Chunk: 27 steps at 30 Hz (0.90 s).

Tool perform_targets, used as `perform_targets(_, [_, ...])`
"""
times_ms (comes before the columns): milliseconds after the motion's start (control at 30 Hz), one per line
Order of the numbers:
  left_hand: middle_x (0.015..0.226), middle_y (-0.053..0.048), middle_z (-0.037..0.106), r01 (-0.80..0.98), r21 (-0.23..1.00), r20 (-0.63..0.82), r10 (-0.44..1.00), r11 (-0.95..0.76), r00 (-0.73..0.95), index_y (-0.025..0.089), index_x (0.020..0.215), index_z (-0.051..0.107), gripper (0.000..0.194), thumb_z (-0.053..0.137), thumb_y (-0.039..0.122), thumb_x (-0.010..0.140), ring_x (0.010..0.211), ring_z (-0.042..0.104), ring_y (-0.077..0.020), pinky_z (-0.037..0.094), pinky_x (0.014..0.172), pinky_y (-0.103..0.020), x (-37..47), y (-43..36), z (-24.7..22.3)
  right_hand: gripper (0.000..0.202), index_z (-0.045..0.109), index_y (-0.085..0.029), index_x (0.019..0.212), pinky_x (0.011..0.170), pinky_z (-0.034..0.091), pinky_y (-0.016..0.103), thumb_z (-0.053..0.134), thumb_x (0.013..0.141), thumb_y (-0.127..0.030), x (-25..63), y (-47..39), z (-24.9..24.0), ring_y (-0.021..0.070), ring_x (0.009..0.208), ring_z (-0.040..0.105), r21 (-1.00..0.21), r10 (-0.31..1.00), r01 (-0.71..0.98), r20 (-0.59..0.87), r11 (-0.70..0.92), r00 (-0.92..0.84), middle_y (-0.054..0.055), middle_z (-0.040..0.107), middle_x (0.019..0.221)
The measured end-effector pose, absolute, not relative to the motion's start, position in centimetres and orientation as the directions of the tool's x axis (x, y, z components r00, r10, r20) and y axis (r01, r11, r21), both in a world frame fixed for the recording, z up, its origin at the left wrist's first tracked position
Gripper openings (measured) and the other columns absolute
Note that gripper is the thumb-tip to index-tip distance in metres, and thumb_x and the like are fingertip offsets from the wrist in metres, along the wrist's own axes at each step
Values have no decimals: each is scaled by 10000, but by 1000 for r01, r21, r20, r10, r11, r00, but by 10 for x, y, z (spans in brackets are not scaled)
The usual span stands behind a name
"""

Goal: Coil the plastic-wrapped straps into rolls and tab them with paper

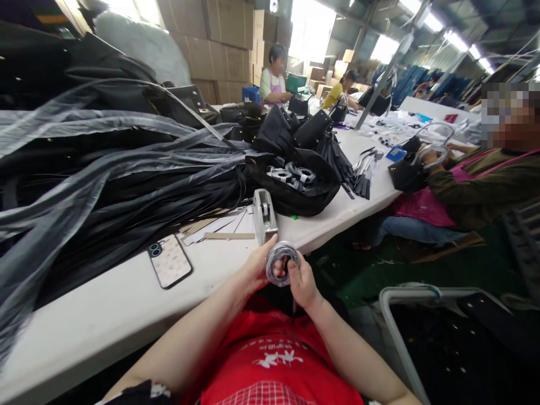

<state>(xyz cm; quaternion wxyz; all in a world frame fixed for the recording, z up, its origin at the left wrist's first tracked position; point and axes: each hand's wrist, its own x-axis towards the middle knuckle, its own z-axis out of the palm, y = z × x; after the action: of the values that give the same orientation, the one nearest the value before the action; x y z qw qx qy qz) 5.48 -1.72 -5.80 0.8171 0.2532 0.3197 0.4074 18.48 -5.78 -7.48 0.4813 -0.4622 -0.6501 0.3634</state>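
Note:
A rolled-up coil of plastic-wrapped strap is held between both hands just off the table's front edge. My left hand grips its left side, with fingertips showing in the middle of the ring. On the right side, my right hand holds the coil with fingers bent and the thumb at its inner edge. A short end hangs below the roll. Right behind my left hand, a grey tape dispenser stands on the white table. Beyond it, a black bag holds several similar wrapped coils.
Long black straps in plastic cover the table's left side. A phone and paper strips lie near the front. At right are a white-rimmed bin and a seated person; two people work farther back.

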Motion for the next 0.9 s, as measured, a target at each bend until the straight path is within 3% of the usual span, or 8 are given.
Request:
perform_targets(100, [663, -31, 651, -412, 864, -222, 954, 289, 201, 150, 802, 633, 432, 511, 560, 864, 578, 599, -145, 488, 573, -249, 47, -19, -62, 340, 565, -187, 977, 675, 480, 294, 447, 934, -503, 203, -56, -55, 216, 725, 646, -813, 947, 489, 239, 317, -216, 64, 678, 785])
perform_targets(200, [883, -52, 708, -111, 992, -30, 982, 52, 185, 187, 979, 672, 390, 585, 530, 817, 828, 644, -207, 498, 749, -303, 38, -24, -58, 310, 592, -190, 924, 680, 459, 296, 475, 925, -478, 214, -50, -46, 230, 760, 648, -724, 956, 654, 29, 220, -291, 74, 692, 824])
perform_targets(267, [895, -45, 715, 83, 993, 55, 964, -80, 262, 198, 963, 691, 324, 635, 467, 792, 848, 637, -215, 480, 785, -306, 35, -28, -53, 296, 610, -189, 968, 719, 466, 307, 481, 924, -452, 215, -46, -48, 237, 820, 648, -741, 943, 642, -32, 200, -331, 79, 700, 893])
perform_targets(367, [862, -35, 711, 258, 942, 147, 956, -213, 253, 190, 923, 686, 272, 539, 411, 863, 797, 637, -193, 477, 760, -283, 38, -32, -46, 314, 607, -189, 1051, 746, 484, 310, 513, 907, -452, 210, -44, -58, 219, 842, 639, -867, 935, 463, 6, 182, -355, 64, 691, 938])
perform_targets(467, [787, -24, 686, 216, 961, 168, 985, -171, 32, 172, 925, 666, 308, 489, 421, 893, 725, 626, -171, 481, 700, -256, 42, -33, -44, 415, 597, -180, 989, 589, 486, 274, 643, 795, -544, 202, -49, -69, 172, 654, 605, -964, 942, 252, -2, 88, -337, 35, 666, 798])
perform_targets(600, [601, 14, 576, -19, 997, 72, 982, -76, -174, 158, 917, 629, 410, 441, 522, 910, 548, 533, -136, 442, 553, -235, 48, -33, -50, 467, 533, -194, 920, 355, 340, 213, 663, 747, -608, 190, -59, -73, 92, 370, 420, -996, 961, 60, -84, -71, -265, -46, 544, 536])
perform_targets(767, [550, 20, 530, -250, 968, -32, 988, -7, -153, 176, 769, 531, 466, 398, 600, 909, 497, 497, -121, 411, 501, -228, 54, -38, -64, 358, 533, -187, 880, 343, 317, 185, 632, 823, -526, 191, -63, -62, 74, 355, 410, -998, 959, 54, -47, -33, -278, -59, 518, 503])
perform_targets(900, [629, -2, 593, -205, 979, 7, 999, 3, 51, 161, 858, 585, 476, 375, 584, 917, 557, 546, -139, 452, 551, -248, 39, -38, -61, 375, 577, -169, 987, 348, 338, 176, 623, 834, -508, 213, -54, -43, 68, 367, 432, -977, 903, 190, -164, -94, -396, -53, 551, 552])
